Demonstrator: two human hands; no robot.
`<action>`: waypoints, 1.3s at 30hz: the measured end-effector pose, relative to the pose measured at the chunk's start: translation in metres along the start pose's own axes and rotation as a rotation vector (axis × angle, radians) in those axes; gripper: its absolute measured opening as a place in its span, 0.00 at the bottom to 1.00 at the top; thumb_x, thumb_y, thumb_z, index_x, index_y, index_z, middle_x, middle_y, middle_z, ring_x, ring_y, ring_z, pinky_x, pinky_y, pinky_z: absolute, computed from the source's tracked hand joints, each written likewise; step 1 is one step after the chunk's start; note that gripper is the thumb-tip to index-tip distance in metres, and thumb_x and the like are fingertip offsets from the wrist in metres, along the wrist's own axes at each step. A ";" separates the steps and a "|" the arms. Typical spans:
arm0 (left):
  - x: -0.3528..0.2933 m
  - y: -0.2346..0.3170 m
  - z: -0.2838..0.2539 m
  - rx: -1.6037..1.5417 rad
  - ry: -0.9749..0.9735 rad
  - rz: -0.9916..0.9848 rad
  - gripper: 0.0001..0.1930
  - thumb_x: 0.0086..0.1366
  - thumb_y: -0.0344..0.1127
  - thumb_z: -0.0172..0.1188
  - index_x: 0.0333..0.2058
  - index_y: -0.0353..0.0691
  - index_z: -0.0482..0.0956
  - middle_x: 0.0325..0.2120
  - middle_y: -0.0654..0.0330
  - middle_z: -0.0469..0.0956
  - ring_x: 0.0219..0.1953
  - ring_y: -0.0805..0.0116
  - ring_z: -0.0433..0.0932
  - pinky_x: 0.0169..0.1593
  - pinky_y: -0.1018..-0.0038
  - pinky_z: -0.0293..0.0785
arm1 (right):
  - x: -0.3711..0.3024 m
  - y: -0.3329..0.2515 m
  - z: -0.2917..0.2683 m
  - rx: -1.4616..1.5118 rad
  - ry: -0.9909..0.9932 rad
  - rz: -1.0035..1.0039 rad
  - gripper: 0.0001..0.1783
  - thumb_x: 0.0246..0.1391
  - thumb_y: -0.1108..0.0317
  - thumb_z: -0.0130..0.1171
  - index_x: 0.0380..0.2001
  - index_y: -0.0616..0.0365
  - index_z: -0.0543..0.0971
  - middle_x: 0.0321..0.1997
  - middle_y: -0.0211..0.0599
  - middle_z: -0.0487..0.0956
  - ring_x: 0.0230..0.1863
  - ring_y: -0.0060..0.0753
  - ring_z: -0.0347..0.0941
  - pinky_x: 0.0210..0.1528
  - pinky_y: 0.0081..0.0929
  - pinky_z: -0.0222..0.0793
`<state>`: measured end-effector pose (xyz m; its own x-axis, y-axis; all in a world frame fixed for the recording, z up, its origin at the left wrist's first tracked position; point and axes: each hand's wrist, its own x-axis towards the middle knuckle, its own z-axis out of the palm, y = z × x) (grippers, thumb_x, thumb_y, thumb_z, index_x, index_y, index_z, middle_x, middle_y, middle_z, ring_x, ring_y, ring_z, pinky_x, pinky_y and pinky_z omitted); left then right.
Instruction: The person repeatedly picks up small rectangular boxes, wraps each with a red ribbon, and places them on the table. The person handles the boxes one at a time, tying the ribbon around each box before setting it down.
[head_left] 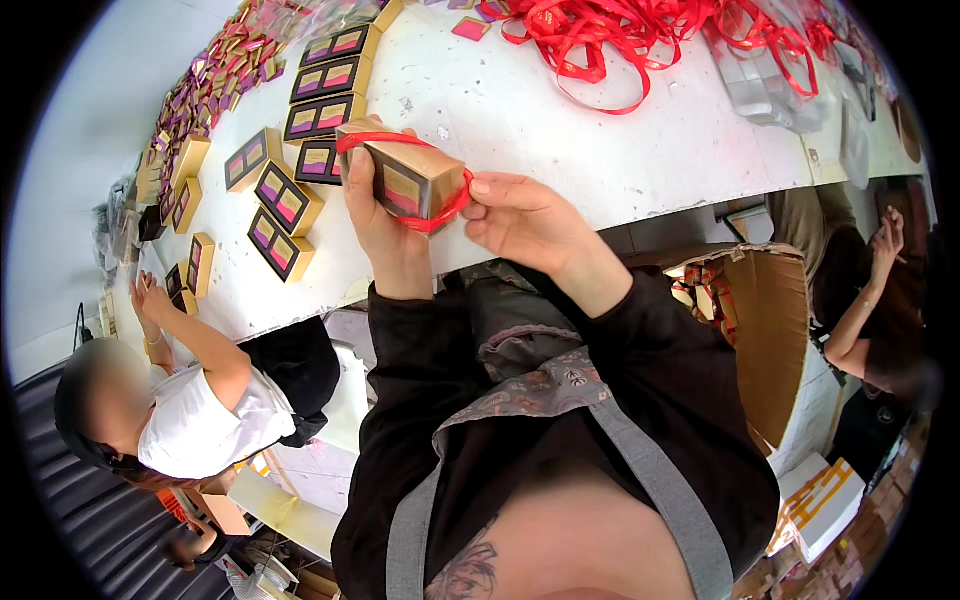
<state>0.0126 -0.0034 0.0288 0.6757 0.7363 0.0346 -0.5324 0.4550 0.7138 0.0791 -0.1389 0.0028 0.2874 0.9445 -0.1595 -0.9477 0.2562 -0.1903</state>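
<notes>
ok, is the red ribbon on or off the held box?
On: the red ribbon crosses two opposite ends of the box in the left hand; the right hand touches it. Tied or loose: cannot tell.

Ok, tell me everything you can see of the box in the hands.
The box is gold and looks like shiny card, with a dark-edged front showing gold and pinkish colours. It is held tilted over the white table. A red ribbon runs across its upper left and lower right corners. The left hand grips its left end, while the right hand pinches the ribbon at the right.
</notes>
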 end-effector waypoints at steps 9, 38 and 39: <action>0.000 -0.009 0.007 0.325 0.083 0.353 0.20 0.61 0.40 0.57 0.48 0.36 0.66 0.38 0.50 0.76 0.41 0.59 0.78 0.44 0.67 0.77 | -0.016 -0.005 0.017 -0.590 0.194 -0.083 0.11 0.55 0.62 0.60 0.31 0.60 0.77 0.27 0.30 0.76 0.20 0.16 0.63 0.22 0.16 0.59; -0.020 -0.048 0.015 0.955 -0.238 0.297 0.22 0.55 0.33 0.63 0.47 0.40 0.66 0.59 0.50 0.56 0.58 0.57 0.60 0.56 0.62 0.62 | -0.201 -0.151 0.032 -2.260 0.133 0.588 0.28 0.43 0.64 0.65 0.51 0.50 0.75 0.47 0.45 0.78 0.49 0.43 0.75 0.50 0.30 0.69; -0.021 -0.049 0.013 0.995 -0.267 0.278 0.21 0.55 0.33 0.62 0.46 0.40 0.66 0.58 0.51 0.58 0.57 0.57 0.61 0.55 0.62 0.63 | -0.193 -0.157 0.041 -2.295 0.206 0.500 0.28 0.43 0.63 0.65 0.51 0.51 0.75 0.46 0.45 0.78 0.47 0.44 0.75 0.49 0.31 0.69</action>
<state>0.0314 -0.0477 0.0018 0.7488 0.5626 0.3503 -0.1109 -0.4148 0.9031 0.1668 -0.3534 0.1033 0.3146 0.7756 -0.5472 0.6655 -0.5913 -0.4555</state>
